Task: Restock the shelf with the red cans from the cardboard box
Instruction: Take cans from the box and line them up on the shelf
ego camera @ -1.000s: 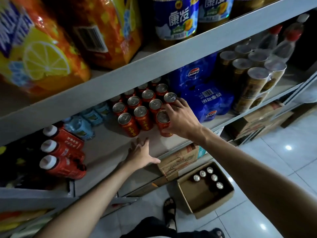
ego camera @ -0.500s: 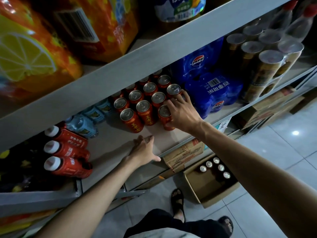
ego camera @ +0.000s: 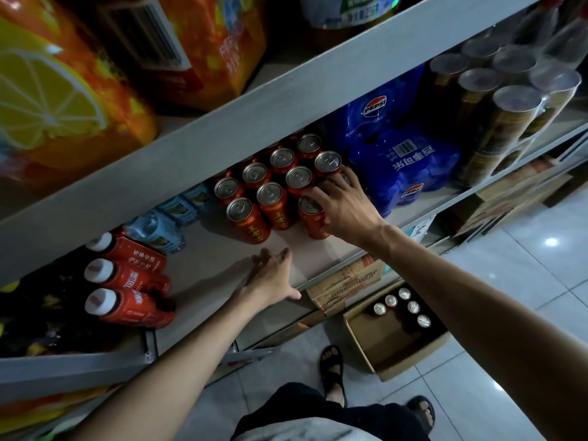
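Several red cans [ego camera: 270, 198] with silver tops stand in rows on the grey shelf [ego camera: 210, 268]. My right hand [ego camera: 343, 208] rests over the front right red can [ego camera: 313, 219], fingers wrapped around its top and side. My left hand [ego camera: 273, 276] lies flat and open on the bare shelf board near its front edge, holding nothing. On the floor below stands the open cardboard box [ego camera: 375, 354] with several more cans [ego camera: 402, 305] along its far side.
Blue Pepsi packs [ego camera: 401, 160] sit right of the cans, gold tubes [ego camera: 506, 119] further right. Red bottles [ego camera: 127, 281] and pale blue bottles [ego camera: 159, 227] lie to the left. Orange packs [ego camera: 63, 100] fill the shelf above. Closed cartons [ego camera: 346, 281] sit under the shelf; my sandalled feet are on the tiled floor.
The camera has tilted and drawn closer to the shelf. My right hand stays on the front right can, fingers shifted slightly; the left hand stays flat on the shelf.
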The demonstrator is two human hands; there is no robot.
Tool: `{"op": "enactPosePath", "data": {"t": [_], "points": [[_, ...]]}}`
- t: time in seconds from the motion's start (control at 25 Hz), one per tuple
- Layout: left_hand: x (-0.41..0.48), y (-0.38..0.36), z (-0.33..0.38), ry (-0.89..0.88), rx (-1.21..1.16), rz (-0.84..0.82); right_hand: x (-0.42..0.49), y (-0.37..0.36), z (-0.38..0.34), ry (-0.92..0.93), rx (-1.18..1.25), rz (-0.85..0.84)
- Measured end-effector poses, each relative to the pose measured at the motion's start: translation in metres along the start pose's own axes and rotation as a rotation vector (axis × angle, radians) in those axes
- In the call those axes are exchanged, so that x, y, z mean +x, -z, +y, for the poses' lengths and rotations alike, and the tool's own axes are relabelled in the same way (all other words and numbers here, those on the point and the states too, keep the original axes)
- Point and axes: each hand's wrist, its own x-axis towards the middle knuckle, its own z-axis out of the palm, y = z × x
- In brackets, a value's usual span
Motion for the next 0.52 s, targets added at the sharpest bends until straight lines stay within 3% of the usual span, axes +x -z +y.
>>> {"op": "enactPosePath", "data": {"t": [0.52], "points": [[0.0033, 0.0104, 0.0054, 0.013, -0.063, 0.002, 0.0049, -0.0009, 0.0040, 0.014, -0.018, -0.026]]}}
